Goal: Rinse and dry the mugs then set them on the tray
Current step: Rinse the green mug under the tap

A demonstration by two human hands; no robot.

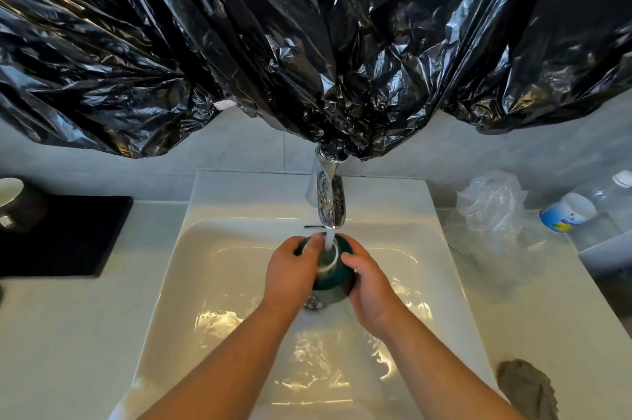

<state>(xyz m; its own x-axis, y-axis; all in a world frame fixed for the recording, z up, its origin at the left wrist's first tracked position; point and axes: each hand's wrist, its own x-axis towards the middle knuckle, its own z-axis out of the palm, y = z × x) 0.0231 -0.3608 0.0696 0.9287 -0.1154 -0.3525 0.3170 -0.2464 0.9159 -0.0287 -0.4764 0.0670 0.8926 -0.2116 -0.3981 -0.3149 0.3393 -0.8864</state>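
Under the running tap (pixel 330 206), grips the green mug (pixel 334 278) with left hand (pixel 290 272) and right hand (pixel 371 282) curled round it, mid-rinse; drying and the black tray (pixel 68 238) not yet reached.

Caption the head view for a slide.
Left hand and right hand hold a green mug under the running tap.

hands: left hand (pixel 290 271), right hand (pixel 371 286), both bare | forearms (pixel 222 368): bare, unsleeved

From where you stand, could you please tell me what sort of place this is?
Probably a bathroom or small washroom: a white basin set in a pale counter, a chrome tap running onto a green mug, and a tiled wall behind.
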